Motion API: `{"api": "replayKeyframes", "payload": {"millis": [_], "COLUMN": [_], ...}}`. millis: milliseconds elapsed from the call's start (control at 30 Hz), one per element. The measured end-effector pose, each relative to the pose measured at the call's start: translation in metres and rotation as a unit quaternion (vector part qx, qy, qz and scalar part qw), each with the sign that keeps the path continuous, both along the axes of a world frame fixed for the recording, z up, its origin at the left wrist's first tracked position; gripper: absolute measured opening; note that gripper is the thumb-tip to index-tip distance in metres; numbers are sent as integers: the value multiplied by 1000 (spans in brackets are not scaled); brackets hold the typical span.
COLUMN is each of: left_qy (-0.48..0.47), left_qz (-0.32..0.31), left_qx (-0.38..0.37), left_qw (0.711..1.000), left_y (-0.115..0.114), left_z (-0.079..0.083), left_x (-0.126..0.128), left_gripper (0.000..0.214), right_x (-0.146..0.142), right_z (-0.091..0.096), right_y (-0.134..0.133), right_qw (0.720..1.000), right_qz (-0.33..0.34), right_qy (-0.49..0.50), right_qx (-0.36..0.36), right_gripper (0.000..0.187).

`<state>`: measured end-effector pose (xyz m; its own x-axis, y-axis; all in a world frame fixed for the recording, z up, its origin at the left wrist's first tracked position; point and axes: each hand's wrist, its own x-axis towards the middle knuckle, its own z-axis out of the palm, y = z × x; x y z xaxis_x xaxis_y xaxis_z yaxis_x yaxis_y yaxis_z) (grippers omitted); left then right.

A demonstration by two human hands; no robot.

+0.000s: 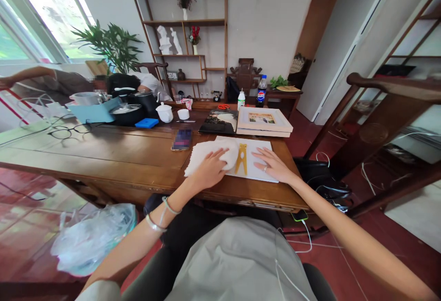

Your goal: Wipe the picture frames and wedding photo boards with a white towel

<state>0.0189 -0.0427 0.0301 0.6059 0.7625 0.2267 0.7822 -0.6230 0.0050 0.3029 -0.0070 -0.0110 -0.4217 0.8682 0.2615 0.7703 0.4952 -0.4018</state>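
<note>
My left hand (212, 168) lies with fingers spread on a white cloth or tissue (203, 151) near the table's front edge. Part of that white piece covers the left side of a white sheet (257, 172). A flat yellow cut-out with two legs (241, 158) rests on the sheet between my hands. On the sheet's right side is my right hand (272, 165), fingers stretched out and apart, a ring on one of them. Nothing is gripped in either hand.
Behind the sheet lie a dark book (218, 122) and a pale framed box (263, 124). A phone (182, 139), a white teapot (164, 113), a cup (183, 114), a cola bottle (262, 90) and glasses (70, 131) share the wooden table (148, 154). People lean at the far left.
</note>
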Motion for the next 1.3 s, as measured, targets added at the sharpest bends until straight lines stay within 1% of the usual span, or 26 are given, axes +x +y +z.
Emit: {"api": "replayKeyframes", "payload": {"millis": [100,167,233,300,333,400,533,633,700,767,833,900,1067,1133,1200,1233,1300], "left_qy": [5,22,34,37,35,31,26,15,9,1,-7,-10,19,30,30,28,23], "left_qz": [9,-4,-12,-14,-11,-8,-2,-5,-13,-25,-31,-28,-21,-12,-4,-3,-9], "left_qx": [-4,-3,3,10,13,14,6,-3,-12,-14,-11,-11,-26,-20,-5,2,4], "left_qw": [1000,1000,999,999,999,999,1000,1000,1000,1000,999,1000,999,999,1000,1000,1000], "left_y": [42,67,81,81,75,56,-2,-42,-59,-64,-57,-37,42,67,76,75,60], "left_z": [2,0,-3,-5,-5,-4,1,1,0,-2,-3,-2,-1,-2,-3,-4,-4], "left_x": [5,8,11,12,12,12,13,10,5,-1,-7,-8,4,10,14,15,14], "left_gripper": [35,33,31,30,29,27,23,22,21,22,22,23,32,33,33,33,31], "right_x": [2,3,4,5,5,6,6,6,7,7,7,8,9,8,7,7,6], "right_z": [-1,0,1,2,2,3,4,4,4,3,2,1,1,1,0,-1,-3], "right_y": [1,2,3,4,4,5,6,5,5,5,7,8,8,6,5,5,6], "right_qw": [1000,1000,1000,1000,1000,999,999,999,999,999,999,999,999,999,998,997,994], "right_qz": [9,13,16,22,25,32,37,38,37,38,41,43,40,38,21,7,-19], "right_qy": [3,1,-1,-1,0,1,5,7,5,5,6,8,17,34,59,70,87], "right_qx": [7,5,-2,-9,-12,-15,-15,-19,-20,-17,-12,-9,-3,8,27,39,61], "right_gripper": [53,52,52,52,53,53,53,54,55,56,56,56,54,52,47,44,40]}}
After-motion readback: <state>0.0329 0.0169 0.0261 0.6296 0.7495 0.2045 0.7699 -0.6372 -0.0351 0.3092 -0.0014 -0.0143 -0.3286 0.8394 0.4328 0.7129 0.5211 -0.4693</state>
